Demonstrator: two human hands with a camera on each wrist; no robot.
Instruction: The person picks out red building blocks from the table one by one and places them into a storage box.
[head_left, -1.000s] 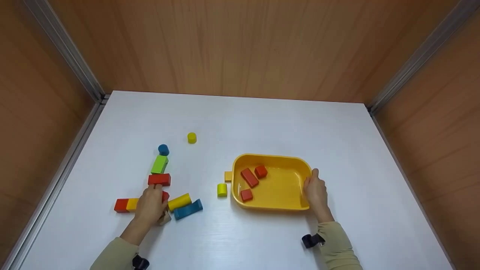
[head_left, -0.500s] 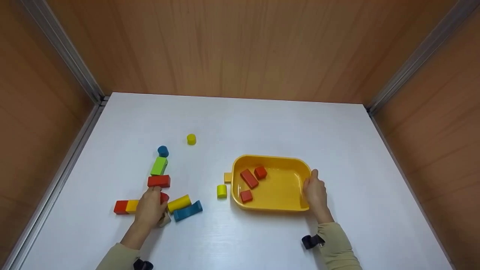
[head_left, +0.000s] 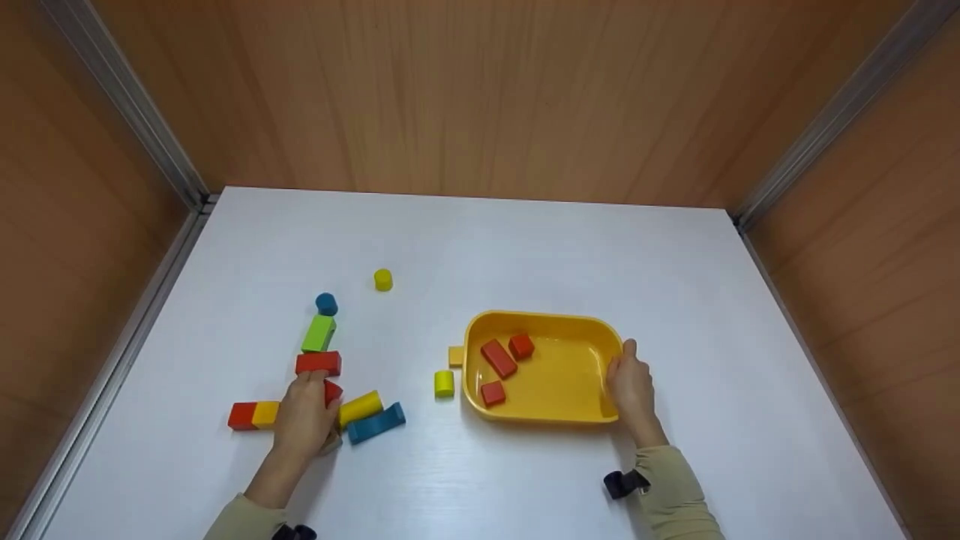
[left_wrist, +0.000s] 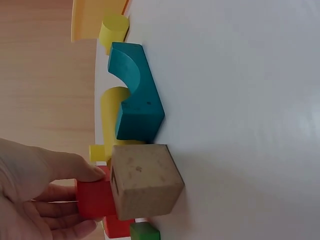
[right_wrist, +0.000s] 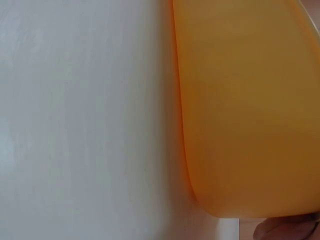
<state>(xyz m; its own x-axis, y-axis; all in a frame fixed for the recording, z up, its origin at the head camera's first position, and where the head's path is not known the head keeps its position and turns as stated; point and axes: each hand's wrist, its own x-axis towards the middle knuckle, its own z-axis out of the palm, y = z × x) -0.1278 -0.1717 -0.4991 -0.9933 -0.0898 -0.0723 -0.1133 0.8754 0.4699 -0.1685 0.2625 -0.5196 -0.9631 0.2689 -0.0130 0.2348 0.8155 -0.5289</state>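
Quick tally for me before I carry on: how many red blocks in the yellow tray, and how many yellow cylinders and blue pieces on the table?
Red blocks inside the tray: 3
Yellow cylinders on the table: 3
Blue pieces on the table: 2
Total: 8 showing; the left hand may cover more.

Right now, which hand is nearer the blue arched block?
Left. Your left hand is just left of the arched block; your right hand is farther right, gripping the yellow tray.
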